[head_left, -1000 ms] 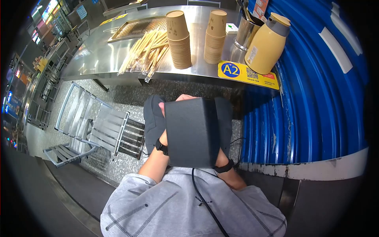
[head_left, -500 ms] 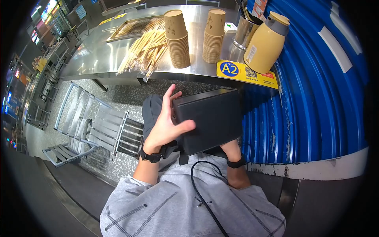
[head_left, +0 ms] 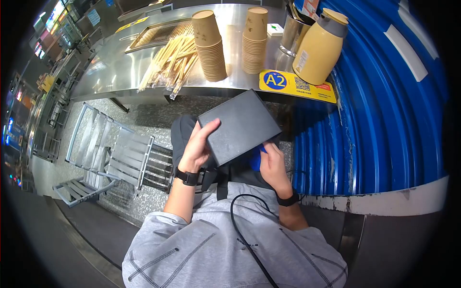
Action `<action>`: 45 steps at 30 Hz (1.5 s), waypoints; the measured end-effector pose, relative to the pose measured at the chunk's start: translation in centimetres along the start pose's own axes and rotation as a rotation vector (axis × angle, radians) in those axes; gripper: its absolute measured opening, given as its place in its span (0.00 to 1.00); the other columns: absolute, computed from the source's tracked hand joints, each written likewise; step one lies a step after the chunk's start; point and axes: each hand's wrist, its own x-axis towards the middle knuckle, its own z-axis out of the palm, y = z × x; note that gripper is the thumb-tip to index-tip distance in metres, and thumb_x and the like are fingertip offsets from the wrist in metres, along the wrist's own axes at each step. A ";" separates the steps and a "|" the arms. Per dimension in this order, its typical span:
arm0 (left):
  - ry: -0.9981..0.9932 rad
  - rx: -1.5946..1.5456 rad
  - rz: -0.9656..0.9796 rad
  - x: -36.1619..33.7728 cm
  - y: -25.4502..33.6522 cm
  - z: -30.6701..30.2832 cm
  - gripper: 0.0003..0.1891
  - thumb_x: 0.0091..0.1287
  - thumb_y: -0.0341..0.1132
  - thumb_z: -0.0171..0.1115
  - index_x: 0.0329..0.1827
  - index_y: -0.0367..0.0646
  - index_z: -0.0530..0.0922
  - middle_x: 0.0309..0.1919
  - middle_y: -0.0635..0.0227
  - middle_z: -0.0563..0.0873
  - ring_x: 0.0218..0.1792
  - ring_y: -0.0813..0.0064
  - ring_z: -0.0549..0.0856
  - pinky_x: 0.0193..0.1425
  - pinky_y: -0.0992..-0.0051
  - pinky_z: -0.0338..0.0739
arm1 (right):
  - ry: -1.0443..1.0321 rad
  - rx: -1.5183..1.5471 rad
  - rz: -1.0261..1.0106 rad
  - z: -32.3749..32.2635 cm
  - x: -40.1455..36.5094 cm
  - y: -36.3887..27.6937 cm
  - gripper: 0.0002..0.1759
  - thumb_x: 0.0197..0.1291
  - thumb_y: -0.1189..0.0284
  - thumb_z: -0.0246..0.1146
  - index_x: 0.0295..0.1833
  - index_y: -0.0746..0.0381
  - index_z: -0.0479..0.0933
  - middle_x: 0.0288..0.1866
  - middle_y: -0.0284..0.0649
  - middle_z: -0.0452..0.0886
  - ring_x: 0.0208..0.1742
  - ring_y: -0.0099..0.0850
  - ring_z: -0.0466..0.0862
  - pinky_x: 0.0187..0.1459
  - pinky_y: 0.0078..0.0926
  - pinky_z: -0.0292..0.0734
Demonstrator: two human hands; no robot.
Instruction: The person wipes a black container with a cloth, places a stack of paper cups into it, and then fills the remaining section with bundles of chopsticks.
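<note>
Black box (head_left: pixel 242 128) has turned, long axis diagonal (corner toward table (head_left: pixel 233 54)).

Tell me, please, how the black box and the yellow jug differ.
The black box is flat-sided, while the yellow jug is rounded. The box is tilted in the left hand; the jug stands on the metal table. The jug has a grey collar; the box's visible faces are plain. Both look rigid.

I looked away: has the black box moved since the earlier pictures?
Yes, the black box has shifted toward the table; its corner now overlaps the edge in view.
</note>
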 end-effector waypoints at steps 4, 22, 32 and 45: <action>0.000 -0.060 -0.051 1.0 -1.1 -0.8 0.22 0.70 0.36 0.66 0.63 0.41 0.72 0.55 0.63 0.82 0.54 0.68 0.84 0.59 0.67 0.81 | 0.288 -0.118 0.018 0.1 0.1 0.0 0.16 0.62 0.83 0.54 0.54 0.68 0.78 0.43 0.55 0.78 0.44 0.50 0.80 0.48 0.39 0.75; -0.070 -0.427 -0.152 1.7 -0.6 -2.4 0.21 0.74 0.41 0.60 0.62 0.35 0.75 0.55 0.57 0.84 0.54 0.66 0.86 0.59 0.68 0.83 | 0.156 0.440 0.278 -3.2 -0.6 -2.6 0.23 0.80 0.62 0.46 0.51 0.69 0.79 0.46 0.39 0.84 0.47 0.25 0.81 0.54 0.24 0.72; -0.034 -0.153 -0.066 0.4 0.0 -0.5 0.22 0.72 0.43 0.62 0.62 0.37 0.76 0.53 0.61 0.85 0.51 0.69 0.86 0.57 0.69 0.83 | -0.217 0.105 0.037 -1.7 2.7 0.3 0.22 0.57 0.85 0.53 0.58 0.72 0.75 0.49 0.44 0.82 0.51 0.30 0.81 0.53 0.24 0.73; -0.085 0.341 0.122 -1.1 -0.2 0.9 0.24 0.66 0.35 0.67 0.61 0.42 0.65 0.52 0.66 0.77 0.56 0.75 0.77 0.63 0.72 0.71 | -0.068 0.146 -0.081 0.9 2.5 7.6 0.25 0.58 0.77 0.70 0.61 0.67 0.75 0.59 0.47 0.81 0.58 0.40 0.80 0.60 0.35 0.74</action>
